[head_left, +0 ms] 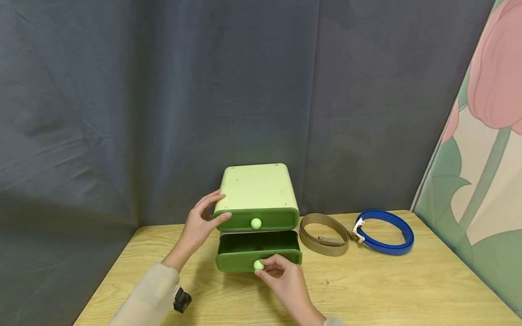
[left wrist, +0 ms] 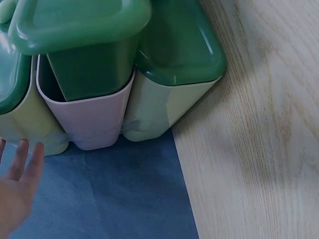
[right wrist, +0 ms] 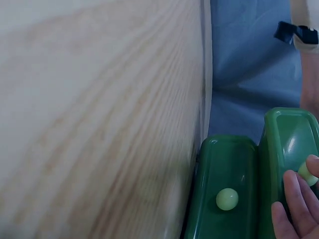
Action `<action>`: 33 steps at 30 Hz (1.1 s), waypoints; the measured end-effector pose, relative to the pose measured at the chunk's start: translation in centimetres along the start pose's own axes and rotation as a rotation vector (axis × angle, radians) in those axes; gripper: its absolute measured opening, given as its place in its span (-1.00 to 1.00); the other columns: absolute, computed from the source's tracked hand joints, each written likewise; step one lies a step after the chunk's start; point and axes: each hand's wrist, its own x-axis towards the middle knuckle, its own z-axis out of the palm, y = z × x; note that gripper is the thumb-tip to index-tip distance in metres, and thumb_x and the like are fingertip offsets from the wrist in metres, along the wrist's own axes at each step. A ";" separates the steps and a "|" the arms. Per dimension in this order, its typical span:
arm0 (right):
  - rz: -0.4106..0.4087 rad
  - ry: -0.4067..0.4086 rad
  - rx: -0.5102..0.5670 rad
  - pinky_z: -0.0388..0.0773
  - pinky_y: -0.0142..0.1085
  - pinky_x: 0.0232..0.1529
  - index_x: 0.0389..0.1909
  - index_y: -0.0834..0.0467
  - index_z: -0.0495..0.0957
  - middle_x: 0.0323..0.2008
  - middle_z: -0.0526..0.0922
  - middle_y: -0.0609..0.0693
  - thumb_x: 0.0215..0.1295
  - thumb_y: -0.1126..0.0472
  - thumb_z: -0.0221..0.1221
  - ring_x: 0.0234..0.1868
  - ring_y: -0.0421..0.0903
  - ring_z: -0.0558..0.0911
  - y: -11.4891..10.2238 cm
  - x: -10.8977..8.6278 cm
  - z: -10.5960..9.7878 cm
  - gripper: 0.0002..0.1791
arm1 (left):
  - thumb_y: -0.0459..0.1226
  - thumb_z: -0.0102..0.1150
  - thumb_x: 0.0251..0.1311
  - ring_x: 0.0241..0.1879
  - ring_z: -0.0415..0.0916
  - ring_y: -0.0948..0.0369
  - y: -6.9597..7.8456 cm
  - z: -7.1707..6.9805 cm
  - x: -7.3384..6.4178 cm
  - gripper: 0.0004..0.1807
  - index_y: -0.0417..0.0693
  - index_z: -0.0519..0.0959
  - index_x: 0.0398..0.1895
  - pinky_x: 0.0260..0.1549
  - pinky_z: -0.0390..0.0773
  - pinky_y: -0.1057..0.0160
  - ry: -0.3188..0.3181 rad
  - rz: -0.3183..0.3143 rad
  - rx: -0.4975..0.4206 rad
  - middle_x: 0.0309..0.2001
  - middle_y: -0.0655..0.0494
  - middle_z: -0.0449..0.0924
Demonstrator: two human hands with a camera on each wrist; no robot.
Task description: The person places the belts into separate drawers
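A small drawer cabinet [head_left: 258, 185] with a pale yellow-green top stands on the table. Its top drawer [head_left: 236, 222] is closed, while the green drawer [head_left: 281, 259] beneath stands pulled out, with its inside dark. My right hand [head_left: 287, 283] pinches that drawer's round light-green knob [head_left: 258, 265] between thumb and fingers. At the cabinet's upper left, my left hand [head_left: 200, 226] rests with its thumb by the top drawer's front and its fingers spread along the side. The left wrist view shows the pulled-out drawer's pink casing [left wrist: 89, 124]. Below it, a closed bottom drawer [right wrist: 219, 169] appears in the right wrist view.
Right of the cabinet lies a coiled tan belt [head_left: 342, 246]. Beside it is a coiled blue belt [head_left: 393, 250] with a whitish buckle [head_left: 359, 230]. A dark grey curtain [head_left: 228, 90] hangs behind the wooden table [head_left: 367, 290], and a flower-patterned panel [head_left: 489, 181] stands at the right.
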 end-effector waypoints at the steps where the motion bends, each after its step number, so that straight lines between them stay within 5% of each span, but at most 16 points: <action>1: -0.004 -0.010 -0.008 0.63 -0.37 -0.29 -0.29 0.12 0.70 -0.38 0.73 -0.11 0.11 0.24 0.45 -0.35 -0.25 0.68 -0.1 -0.2 -0.1 -0.84 | -0.14 0.39 0.21 0.27 0.37 0.07 0.0 -0.1 0.0 -0.42 0.04 0.50 0.30 -0.01 0.48 0.06 -0.009 -0.002 -0.008 0.45 0.13 0.24; 8: 0.013 -0.056 0.005 0.63 -0.36 -0.25 -0.24 0.10 0.72 -0.37 0.73 -0.12 0.15 0.18 0.43 -0.33 -0.25 0.69 -1.0 -1.2 -0.4 -0.83 | -0.27 0.37 0.22 0.24 0.38 0.00 0.1 -0.6 -0.1 -0.41 -0.05 0.46 0.33 0.02 0.46 -0.03 -0.041 -0.024 -0.049 0.46 0.03 0.20; 12: 0.069 -0.077 0.061 0.63 -0.37 -0.23 -0.21 0.15 0.72 -0.32 0.75 -0.07 0.16 0.20 0.42 -0.30 -0.22 0.70 -1.3 -1.8 -0.7 -0.80 | -0.32 0.34 0.24 0.26 0.35 -0.06 1.7 -0.6 -0.4 -0.40 -0.16 0.43 0.35 0.02 0.43 -0.03 -0.051 -0.037 -0.055 0.48 -0.07 0.16; 18: 0.059 -0.095 0.092 0.63 -0.35 -0.23 -0.22 0.17 0.72 -0.25 0.76 -0.02 0.16 0.24 0.42 -0.30 -0.21 0.70 -1.4 -2.7 -1.1 -0.82 | -0.31 0.35 0.23 0.30 0.32 -0.04 0.1 -0.3 0.0 -0.39 -0.12 0.43 0.35 0.06 0.41 -0.07 -0.045 -0.044 -0.069 0.48 0.00 0.15; 33: 0.016 -0.122 0.059 0.63 -0.35 -0.23 -0.20 0.18 0.73 -0.26 0.76 -0.03 0.18 0.24 0.41 -0.29 -0.23 0.70 -1.2 -3.5 -1.6 -0.82 | -0.17 0.39 0.21 0.32 0.31 0.04 -0.1 -0.2 -0.2 -0.38 0.01 0.46 0.34 0.00 0.43 0.03 -0.037 -0.024 -0.066 0.47 0.13 0.17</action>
